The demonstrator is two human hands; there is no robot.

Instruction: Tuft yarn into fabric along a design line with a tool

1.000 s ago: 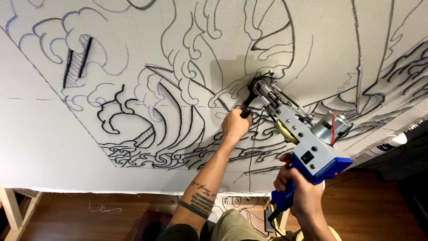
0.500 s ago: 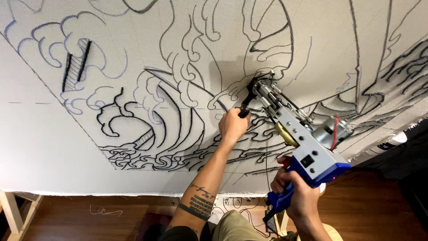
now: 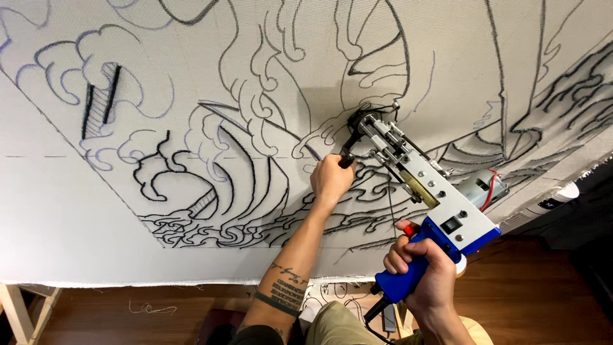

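A large white cloth (image 3: 76, 217) stretched upright carries black outline drawings of waves and swirls. A tufting gun (image 3: 426, 185) with a white metal body and a blue grip presses its tip into the cloth right of centre. My left hand (image 3: 332, 179) is closed around the gun's black front handle, close to the cloth. My right hand (image 3: 426, 276) grips the blue pistol handle lower right, with a finger at the red trigger. A black yarn strand runs along the gun toward its tip.
A wooden frame leg (image 3: 18, 313) stands at the lower left. Wooden floor (image 3: 523, 306) lies below the cloth's lower edge, with loose thread (image 3: 150, 310) on it. A black cord (image 3: 377, 313) hangs from the gun's handle. A white cylinder (image 3: 552, 199) sits at the right edge.
The gun's tip and both hands have shifted only slightly along the black line, edging up the cloth. The grips are the same.
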